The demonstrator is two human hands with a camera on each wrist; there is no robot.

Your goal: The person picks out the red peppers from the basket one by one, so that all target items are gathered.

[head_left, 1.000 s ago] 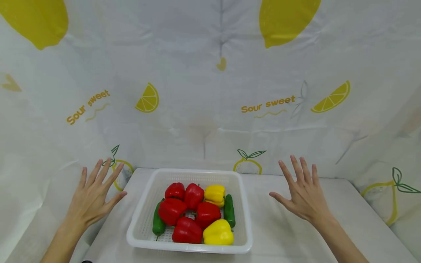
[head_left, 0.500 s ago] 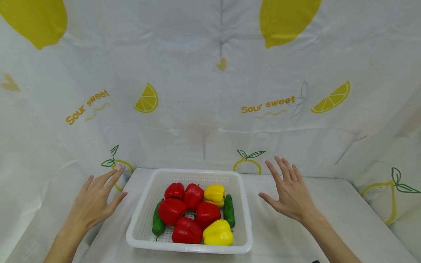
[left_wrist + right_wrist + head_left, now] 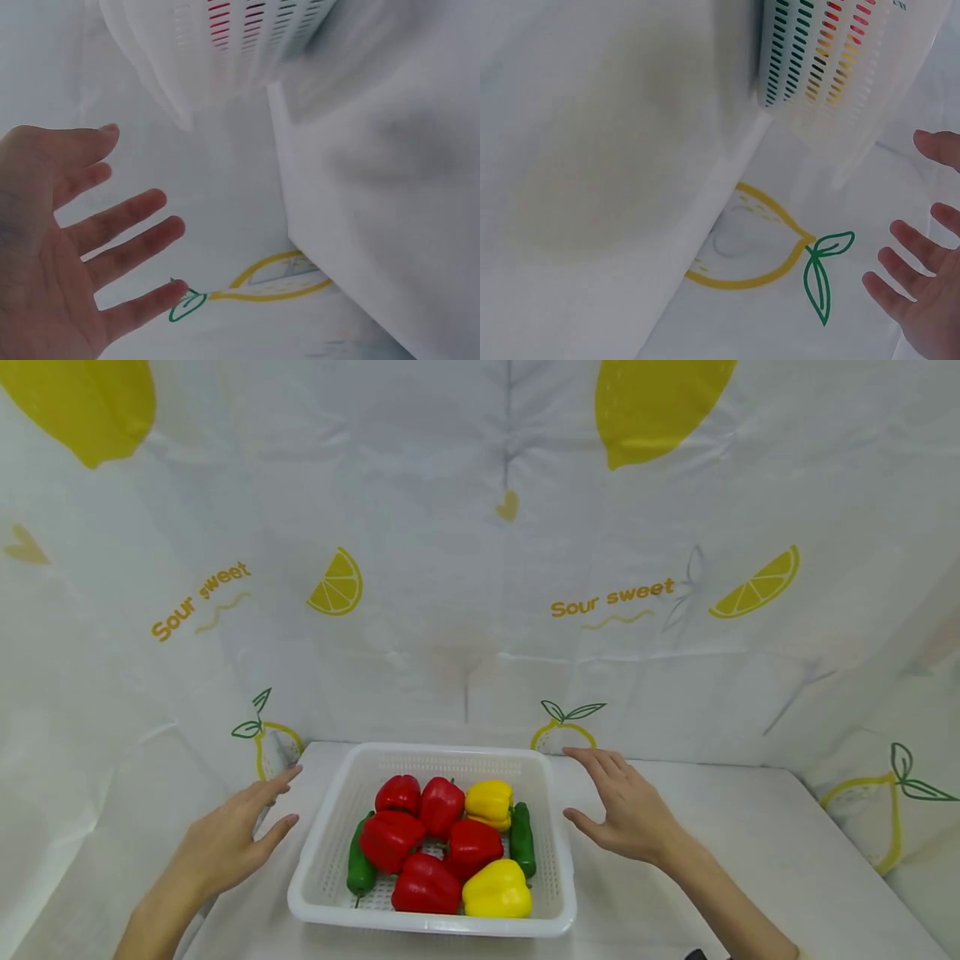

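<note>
A white plastic basket (image 3: 318,835) with slotted sides stands on the table, holding several red bell peppers (image 3: 426,885), two yellow bell peppers (image 3: 497,891) and two long green peppers (image 3: 522,842). My left hand (image 3: 225,839) is raised left of the basket, fingers extended, thumb toward the rim. On the other side, my right hand (image 3: 626,806) hovers close to the basket's right rim with its fingers reaching forward. Neither hand holds anything. The left wrist view shows spread fingers (image 3: 127,247) apart from the basket wall (image 3: 187,60); the right wrist view shows fingertips (image 3: 900,232) apart from it too.
White table (image 3: 720,860) surface spreads to both sides of the basket. A white curtain (image 3: 420,635) printed with lemons hangs behind it and wraps round both sides. A small dark object (image 3: 696,954) shows at the bottom edge, by the right forearm.
My right hand has moved left and down toward the basket. The left hand has lowered and turned inward, its fingers less spread. The basket and peppers have stayed in place.
</note>
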